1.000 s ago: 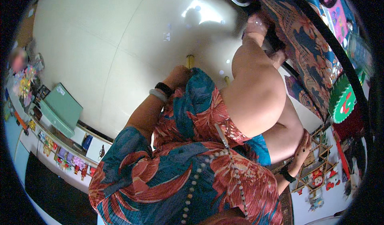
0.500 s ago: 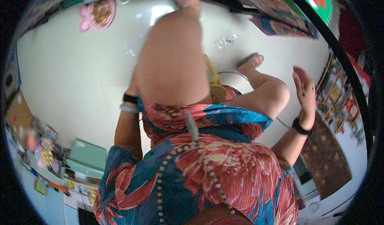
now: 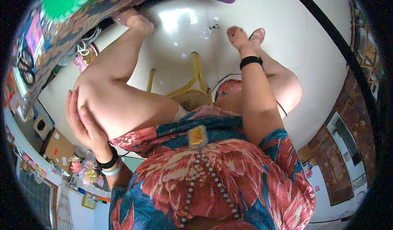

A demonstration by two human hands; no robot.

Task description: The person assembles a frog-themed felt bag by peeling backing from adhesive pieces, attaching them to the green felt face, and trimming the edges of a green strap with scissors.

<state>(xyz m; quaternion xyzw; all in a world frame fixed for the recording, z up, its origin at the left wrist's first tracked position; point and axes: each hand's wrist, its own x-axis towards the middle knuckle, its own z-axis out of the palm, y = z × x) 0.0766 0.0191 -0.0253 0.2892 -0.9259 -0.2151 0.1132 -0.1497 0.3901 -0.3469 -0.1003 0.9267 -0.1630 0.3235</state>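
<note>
Fingers of the left hand (image 3: 85,121) straight and slightly parted, laid along the outer side of the left knee (image 3: 86,85), gripping nothing visible. Fingers of the right hand (image 3: 236,38) apparently curled, but blurred; impossible to tell whether anything lies inside them. Low over the floor (image 3: 286,29), just beside the right foot (image 3: 257,35) in this view; contact with either not possible to confirm.

Nearest to the right hand, on its left: a see-through scrap (image 3: 204,33), apparently flat on the floor, with a small dark piece (image 3: 214,26) at its upper edge. In all likelihood very light, thin and limp, apt to slide on glossy flooring rather than break. Best taken by a raised edge or corner, between fingertip and thumb; flat palm of little use. Dark piece too small to judge, perhaps stiffer.

Farther out, between the legs, a stool (image 3: 196,64) with yellow legs. Beyond the left knee, a pink dish (image 3: 78,61) with brown bits in it, near a white cable (image 3: 83,48), below patterned cloth (image 3: 108,5).

No brand legible anywhere. On the scrap, faint marks at most, too small to read; on the carton (image 3: 57,148) at left, a red mark and pale label, likewise unreadable.
</note>
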